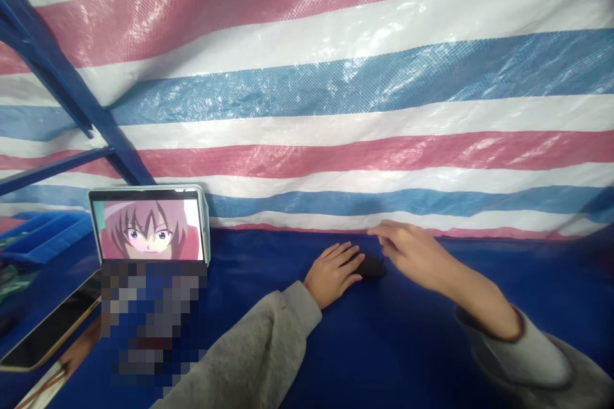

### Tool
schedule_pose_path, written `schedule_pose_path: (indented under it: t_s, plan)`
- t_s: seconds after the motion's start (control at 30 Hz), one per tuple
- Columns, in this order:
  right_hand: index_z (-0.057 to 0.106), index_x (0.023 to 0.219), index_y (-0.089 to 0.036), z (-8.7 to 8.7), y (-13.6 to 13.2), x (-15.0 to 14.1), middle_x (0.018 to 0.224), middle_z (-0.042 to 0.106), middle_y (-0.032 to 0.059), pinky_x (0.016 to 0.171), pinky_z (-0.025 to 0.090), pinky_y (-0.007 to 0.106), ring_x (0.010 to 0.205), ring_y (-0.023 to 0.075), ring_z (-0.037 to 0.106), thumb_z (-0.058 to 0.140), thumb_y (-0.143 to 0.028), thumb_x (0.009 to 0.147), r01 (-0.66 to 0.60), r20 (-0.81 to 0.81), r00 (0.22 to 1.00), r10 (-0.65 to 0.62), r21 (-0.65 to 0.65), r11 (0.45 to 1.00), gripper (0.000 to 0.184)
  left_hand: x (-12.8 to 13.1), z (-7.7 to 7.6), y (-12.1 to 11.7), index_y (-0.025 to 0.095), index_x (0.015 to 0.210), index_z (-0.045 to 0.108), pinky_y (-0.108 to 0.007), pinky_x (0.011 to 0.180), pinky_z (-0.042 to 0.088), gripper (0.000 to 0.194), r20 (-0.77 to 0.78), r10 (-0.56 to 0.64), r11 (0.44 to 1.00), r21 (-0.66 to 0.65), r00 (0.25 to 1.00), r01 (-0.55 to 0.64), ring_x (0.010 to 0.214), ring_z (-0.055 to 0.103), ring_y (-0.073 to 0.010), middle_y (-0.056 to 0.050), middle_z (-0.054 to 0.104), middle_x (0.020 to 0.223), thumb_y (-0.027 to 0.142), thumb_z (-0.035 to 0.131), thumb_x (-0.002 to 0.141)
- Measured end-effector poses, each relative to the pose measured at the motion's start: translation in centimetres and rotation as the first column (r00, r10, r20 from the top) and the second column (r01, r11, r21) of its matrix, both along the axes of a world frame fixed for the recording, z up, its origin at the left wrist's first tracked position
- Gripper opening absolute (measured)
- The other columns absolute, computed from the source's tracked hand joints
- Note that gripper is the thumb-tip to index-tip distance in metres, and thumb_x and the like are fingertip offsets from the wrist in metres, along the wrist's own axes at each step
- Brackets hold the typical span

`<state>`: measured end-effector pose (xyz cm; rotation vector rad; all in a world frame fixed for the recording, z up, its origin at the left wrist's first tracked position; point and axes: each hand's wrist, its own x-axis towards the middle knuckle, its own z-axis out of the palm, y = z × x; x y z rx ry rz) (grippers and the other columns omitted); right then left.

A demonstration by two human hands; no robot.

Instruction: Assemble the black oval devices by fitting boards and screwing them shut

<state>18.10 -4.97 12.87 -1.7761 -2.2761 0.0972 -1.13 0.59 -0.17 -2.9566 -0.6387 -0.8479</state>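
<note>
On my feed the left hand [332, 273] lies open on the surface, fingers spread, their tips at or just over the left end of a small black oval object [370, 265], possibly a computer mouse, though I can't be sure. The right hand [412, 254] is open too, its fingers reaching over the object from the right; I can't tell whether they touch it. Neither hand is clamped on it. It sits on a blue tarpaulin tabletop [407, 332], near a striped tarpaulin wall [364, 108]. In my judgement, a careless nudge could skid it along that slick sheet. Its long axis seems to run sideways across my view, slightly tilted; which end leads, I can't tell. A cased tablet [148, 225] stands well left.
</note>
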Motion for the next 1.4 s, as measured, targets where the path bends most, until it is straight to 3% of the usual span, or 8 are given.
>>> schedule_pose_path:
  t_s: [0.2,0.43,0.63,0.8,0.93,1.13,1.23,1.4]
  plan:
    - [0.066,0.097,-0.018,-0.24,0.34,0.13,0.086,0.067,0.0072,0.068,0.041,0.029,0.076,0.019,0.062,0.027,-0.024,0.095,0.057,0.023,0.998,-0.058,0.056,0.997,0.039,-0.02,0.28,-0.11,0.021,0.134,0.048,-0.04,0.111,0.037,0.042,0.001,-0.005,1.0,-0.012,1.0,0.005,0.133,0.043,-0.0205,-0.006,0.053,0.138,0.043,0.038,0.1]
    - [0.061,0.115,-0.018,0.1,-0.29,-0.36,0.099,0.067,0.0074,0.067,0.041,0.028,0.077,0.0173,0.063,0.033,-0.012,0.086,0.029,0.037,0.999,-0.031,0.04,0.999,0.04,-0.01,0.06,-0.08,0.021,0.134,0.049,-0.041,0.111,0.038,0.041,0.007,-0.001,1.0,-0.023,1.0,0.001,0.133,0.043,-0.0209,-0.006,0.053,0.137,0.042,0.039,0.1]
    - [0.058,0.121,-0.019,-0.24,0.06,-0.13,0.094,0.069,0.0087,0.069,0.042,0.029,0.081,0.0208,0.064,0.031,-0.023,0.094,0.129,0.025,0.991,-0.131,0.073,0.989,0.039,-0.02,0.18,-0.1,0.021,0.133,0.051,-0.04,0.11,0.038,0.041,0.014,0.008,0.999,-0.037,1.0,-0.008,0.132,0.045,-0.0205,-0.005,0.053,0.138,0.042,0.039,0.099]
    - [0.053,0.13,-0.022,-0.52,0.03,-0.23,0.107,0.064,0.0085,0.062,0.038,0.027,0.074,0.0182,0.063,0.036,-0.009,0.085,0.107,0.118,0.985,-0.123,0.13,0.986,0.05,-0.02,0.22,-0.11,0.021,0.133,0.051,-0.04,0.11,0.04,0.041,0.019,0.004,0.999,-0.036,1.0,-0.004,0.131,0.045,-0.0206,-0.006,0.053,0.137,0.042,0.038,0.1]
    - [0.056,0.125,-0.021,-0.33,-0.33,-0.79,0.108,0.064,0.0074,0.062,0.037,0.027,0.076,0.0176,0.064,0.039,-0.01,0.081,0.06,0.16,0.984,-0.077,0.109,0.992,0.048,-0.04,0.14,-0.05,0.021,0.133,0.05,-0.041,0.11,0.039,0.041,0.024,0.006,0.999,-0.037,1.0,-0.005,0.132,0.045,-0.0205,-0.005,0.054,0.137,0.043,0.039,0.099]
    - [0.053,0.127,-0.02,-0.49,0.01,-0.24,0.11,0.062,0.0108,0.055,0.035,0.028,0.068,0.0174,0.062,0.037,-0.011,0.085,0.199,0.17,0.958,-0.229,0.178,0.964,0.046,-0.02,0.25,-0.06,0.022,0.133,0.05,-0.04,0.109,0.04,0.041,0.019,0.012,0.998,-0.057,1.0,-0.011,0.131,0.046,-0.0199,-0.006,0.054,0.137,0.043,0.039,0.099]
    - [0.053,0.127,-0.021,-0.58,-0.09,-0.46,0.122,0.056,0.0106,0.056,0.037,0.027,0.07,0.0162,0.063,0.039,-0.009,0.08,0.111,0.185,0.972,-0.148,0.196,0.974,0.05,0.02,0.22,-0.06,0.022,0.133,0.05,-0.039,0.109,0.041,0.041,0.022,0.018,0.998,-0.06,1.0,-0.017,0.131,0.046,-0.0199,-0.006,0.054,0.137,0.043,0.039,0.099]
    - [0.058,0.12,-0.019,-0.6,-0.07,-0.7,0.108,0.063,0.0084,0.056,0.035,0.028,0.072,0.0187,0.063,0.038,-0.013,0.084,0.132,0.204,0.966,-0.159,0.141,0.981,0.042,0.03,0.21,-0.06,0.021,0.133,0.05,-0.039,0.111,0.038,0.041,0.022,0.004,0.999,-0.043,1.0,-0.003,0.132,0.045,-0.0198,-0.005,0.054,0.137,0.042,0.04,0.099]
